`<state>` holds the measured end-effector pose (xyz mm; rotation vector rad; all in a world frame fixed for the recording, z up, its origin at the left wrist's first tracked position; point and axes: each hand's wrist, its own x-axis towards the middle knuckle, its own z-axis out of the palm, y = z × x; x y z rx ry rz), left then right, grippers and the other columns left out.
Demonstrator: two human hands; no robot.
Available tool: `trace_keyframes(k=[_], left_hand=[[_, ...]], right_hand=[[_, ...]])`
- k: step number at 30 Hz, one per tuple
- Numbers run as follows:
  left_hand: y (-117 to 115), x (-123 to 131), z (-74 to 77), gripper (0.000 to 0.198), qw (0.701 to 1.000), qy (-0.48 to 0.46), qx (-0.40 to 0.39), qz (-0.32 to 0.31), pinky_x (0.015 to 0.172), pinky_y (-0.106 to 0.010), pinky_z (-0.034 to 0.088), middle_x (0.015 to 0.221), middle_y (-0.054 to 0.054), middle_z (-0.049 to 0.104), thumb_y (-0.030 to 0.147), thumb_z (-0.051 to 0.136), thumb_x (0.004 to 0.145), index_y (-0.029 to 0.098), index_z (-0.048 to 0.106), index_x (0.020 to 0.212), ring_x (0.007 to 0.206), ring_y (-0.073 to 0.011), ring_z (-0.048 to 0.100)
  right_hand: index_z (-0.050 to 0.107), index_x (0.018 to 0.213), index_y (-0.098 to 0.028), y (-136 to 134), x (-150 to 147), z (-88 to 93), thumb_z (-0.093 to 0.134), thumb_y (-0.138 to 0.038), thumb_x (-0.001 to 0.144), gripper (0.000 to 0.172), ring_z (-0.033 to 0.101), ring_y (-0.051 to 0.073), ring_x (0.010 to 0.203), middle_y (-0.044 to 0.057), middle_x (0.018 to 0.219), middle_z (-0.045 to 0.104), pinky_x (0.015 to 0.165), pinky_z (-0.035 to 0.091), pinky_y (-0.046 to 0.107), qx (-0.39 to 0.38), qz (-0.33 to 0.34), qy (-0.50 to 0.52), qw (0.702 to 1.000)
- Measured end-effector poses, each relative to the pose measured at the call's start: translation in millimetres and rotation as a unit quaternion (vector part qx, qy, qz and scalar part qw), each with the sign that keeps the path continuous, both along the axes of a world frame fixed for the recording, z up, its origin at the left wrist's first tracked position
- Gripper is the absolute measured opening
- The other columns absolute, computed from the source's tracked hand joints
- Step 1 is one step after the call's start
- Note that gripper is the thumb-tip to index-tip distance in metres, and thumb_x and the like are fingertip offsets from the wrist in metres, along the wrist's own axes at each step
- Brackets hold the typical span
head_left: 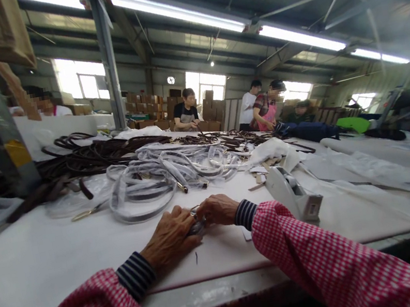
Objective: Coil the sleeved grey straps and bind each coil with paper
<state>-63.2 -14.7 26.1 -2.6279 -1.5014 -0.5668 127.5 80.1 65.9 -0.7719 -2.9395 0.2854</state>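
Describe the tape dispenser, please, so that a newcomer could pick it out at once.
On the white-covered table, find the right forearm in its red-and-white checked sleeve. Just beyond that sleeve, to the right of the right hand, stands the pale grey tape dispenser. Its bulky, rigid body sets it apart from the thin, crumpled plastic sheeting beside it.

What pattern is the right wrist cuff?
Right wrist cuff: dark and pale stripes, best in the head view.
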Motion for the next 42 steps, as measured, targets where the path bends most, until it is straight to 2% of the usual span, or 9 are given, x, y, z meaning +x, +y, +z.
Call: trace_keyframes(k=[5, 9, 12, 15, 19, 22, 29, 34, 42], left_hand=[[-5.7, 9.3, -1.5, 0.013, 1.000, 0.006, 0.024, 0.020, 0.080, -0.042, 0.036, 0.100, -0.006, 0.065, 0.032, 0.055, 0.097, 0.021, 0.062, 0.098, 0.097, -0.0275, 0.052], [-10.0, 7.0, 3.2, 0.007, 0.999, -0.011, 0.021, 0.025, 0.081, -0.042, 0.036, 0.098, -0.007, 0.066, 0.025, 0.058, 0.093, 0.020, 0.059, 0.088, 0.097, -0.0273, 0.053], [-9.1, 12.1, 3.2, 0.010, 0.999, -0.026, 0.026, 0.030, 0.079, -0.041, 0.037, 0.095, -0.006, 0.067, 0.024, 0.056, 0.094, 0.020, 0.058, 0.084, 0.094, -0.0262, 0.053], [-5.4, 27.9, 2.5, 0.010, 0.999, -0.022, 0.019, 0.015, 0.079, -0.041, 0.037, 0.096, -0.006, 0.067, 0.026, 0.056, 0.094, 0.020, 0.058, 0.086, 0.095, -0.0267, 0.054], [-1.5, 51.0, 4.8, 0.010, 1.000, -0.003, 0.009, 0.021, 0.079, -0.041, 0.037, 0.095, -0.007, 0.066, 0.027, 0.056, 0.095, 0.020, 0.059, 0.088, 0.094, -0.0273, 0.054], [0.0, 55.6, 4.6, 0.014, 1.000, -0.005, 0.010, 0.019, 0.078, -0.041, 0.036, 0.094, -0.006, 0.065, 0.030, 0.057, 0.096, 0.020, 0.059, 0.086, 0.092, -0.0267, 0.054], [4.8, 44.0, -3.1, 0.021, 0.999, -0.035, -0.004, -0.022, 0.077, -0.039, 0.033, 0.093, -0.004, 0.066, 0.036, 0.062, 0.095, 0.020, 0.059, 0.083, 0.091, -0.0253, 0.052], [4.2, 41.3, -2.4, 0.017, 0.997, -0.067, -0.013, -0.038, 0.076, -0.038, 0.032, 0.092, -0.002, 0.065, 0.033, 0.063, 0.094, 0.021, 0.061, 0.084, 0.089, -0.0241, 0.052], [-1.4, 47.4, 3.9, 0.019, 0.999, -0.050, -0.021, 0.005, 0.076, -0.038, 0.035, 0.090, -0.005, 0.065, 0.034, 0.061, 0.095, 0.019, 0.062, 0.083, 0.089, -0.0257, 0.054]], right_hand=[[0.078, 0.101, -0.024, 6.8, 14.6, 0.9, 0.084, -0.017, 0.073, 0.030, 0.064, 0.014, 0.075, 0.000, 0.086, 0.074, 0.065, 0.042, 0.022, -0.068, -0.007, 0.072, 0.995], [0.072, 0.115, -0.015, 6.9, 61.1, 4.6, 0.072, -0.030, 0.086, 0.033, 0.065, 0.016, 0.080, 0.007, 0.098, 0.074, 0.070, 0.050, 0.027, -0.094, -0.086, 0.218, 0.968], [0.072, 0.109, -0.013, -5.6, 97.1, 6.1, 0.061, -0.034, 0.093, 0.029, 0.065, 0.019, 0.086, 0.010, 0.098, 0.073, 0.071, 0.051, 0.031, -0.075, -0.143, 0.284, 0.945], [0.075, 0.104, -0.016, -22.7, 113.7, 6.6, 0.067, -0.039, 0.090, 0.028, 0.065, 0.019, 0.087, 0.008, 0.099, 0.074, 0.071, 0.050, 0.030, -0.091, -0.147, 0.309, 0.935], [0.077, 0.093, -0.018, -34.7, 111.1, 1.0, 0.079, -0.029, 0.083, 0.015, 0.064, 0.016, 0.080, 0.003, 0.090, 0.073, 0.071, 0.046, 0.027, -0.053, -0.120, 0.195, 0.972], [0.078, 0.082, -0.020, -34.4, 106.6, -7.6, 0.079, -0.020, 0.082, 0.001, 0.062, 0.016, 0.079, 0.001, 0.081, 0.071, 0.072, 0.042, 0.027, -0.010, -0.122, 0.142, 0.982], [0.073, 0.080, -0.018, -25.6, 85.3, -11.6, 0.068, -0.010, 0.087, 0.012, 0.060, 0.015, 0.079, 0.001, 0.086, 0.068, 0.073, 0.039, 0.026, 0.018, -0.081, 0.123, 0.989], [0.070, 0.079, -0.018, -21.6, 61.6, -11.4, 0.066, -0.001, 0.081, 0.017, 0.061, 0.016, 0.086, 0.001, 0.088, 0.067, 0.078, 0.041, 0.025, 0.014, -0.025, 0.113, 0.993], [0.072, 0.088, -0.017, -34.4, 65.4, -16.8, 0.062, 0.004, 0.080, 0.025, 0.062, 0.015, 0.085, 0.001, 0.089, 0.067, 0.079, 0.044, 0.024, 0.006, -0.009, 0.142, 0.990]])
